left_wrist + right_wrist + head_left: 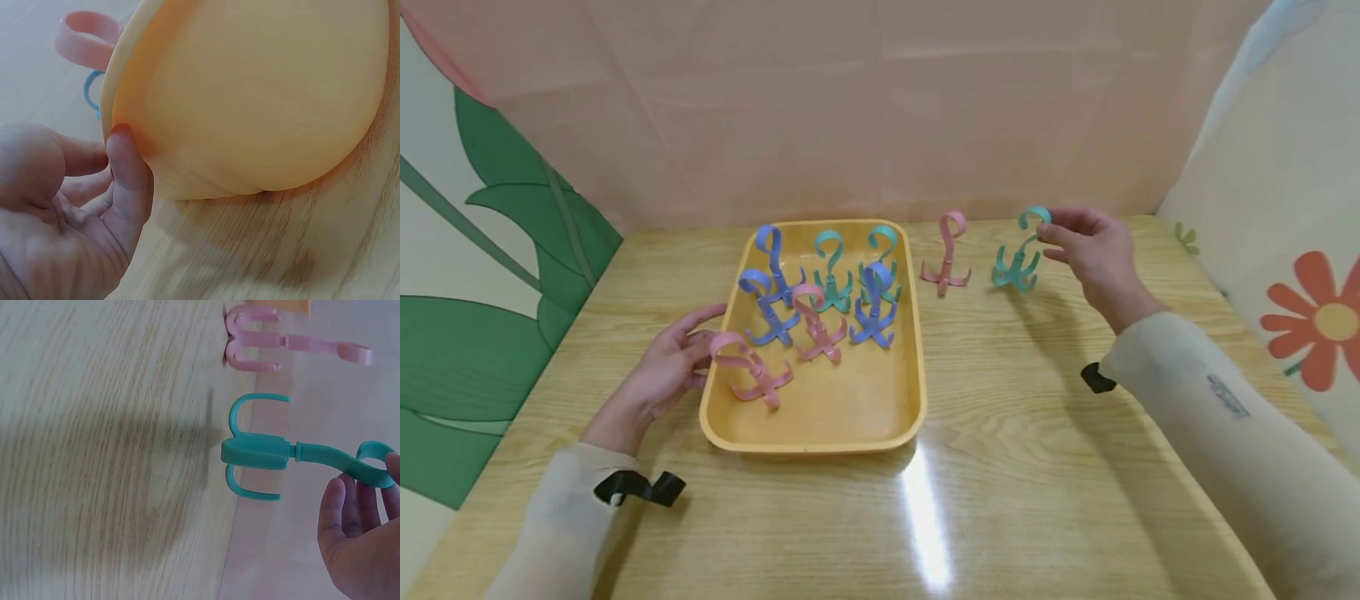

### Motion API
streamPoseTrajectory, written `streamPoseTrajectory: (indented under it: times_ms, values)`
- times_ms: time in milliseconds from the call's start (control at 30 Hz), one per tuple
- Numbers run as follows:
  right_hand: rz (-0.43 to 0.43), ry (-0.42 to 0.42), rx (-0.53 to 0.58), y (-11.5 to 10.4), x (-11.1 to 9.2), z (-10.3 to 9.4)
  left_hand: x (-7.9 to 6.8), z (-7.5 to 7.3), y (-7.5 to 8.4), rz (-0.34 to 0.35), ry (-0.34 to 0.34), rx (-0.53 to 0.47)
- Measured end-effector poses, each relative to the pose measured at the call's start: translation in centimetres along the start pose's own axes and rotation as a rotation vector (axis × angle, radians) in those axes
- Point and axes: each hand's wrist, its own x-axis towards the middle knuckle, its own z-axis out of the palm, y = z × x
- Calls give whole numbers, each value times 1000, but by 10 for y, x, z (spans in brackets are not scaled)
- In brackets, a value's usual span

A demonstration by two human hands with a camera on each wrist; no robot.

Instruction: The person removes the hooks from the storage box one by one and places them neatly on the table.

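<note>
My right hand (1093, 254) pinches a teal four-claw hanging hook (1017, 268) by its curved top. The hook tilts, claws downward, close over the table. Left of it a pink claw hook (947, 258) stands upright on the table. My left hand (673, 358) holds the left rim of a yellow tray (827, 447); in the left wrist view a fingertip (122, 140) presses the tray's outer wall. Inside the tray are three blue hooks (874, 312), two teal hooks (831, 283) and two pink hooks (763, 382).
The wooden table (1022, 467) runs back to a pink cloth backdrop (880, 108). Side panels carry green leaves (512, 158) on the left and a red flower (1333, 321) on the right.
</note>
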Motion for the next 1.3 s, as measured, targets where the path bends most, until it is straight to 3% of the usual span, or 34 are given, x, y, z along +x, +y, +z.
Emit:
streamPoseTrajectory:
  times_ms: [233, 467, 1100, 1300]
  values:
    - [-21, 9, 17, 4, 7, 5, 1, 0, 0, -5, 9, 25]
    - [-19, 22, -6, 8, 11, 7, 1, 1, -3, 24, -7, -15]
    - [6, 15, -40, 13, 13, 6, 0, 1, -1, 13, -5, -46]
    - [16, 18, -28, 14, 13, 5, 0, 1, -2, 21, 3, -7]
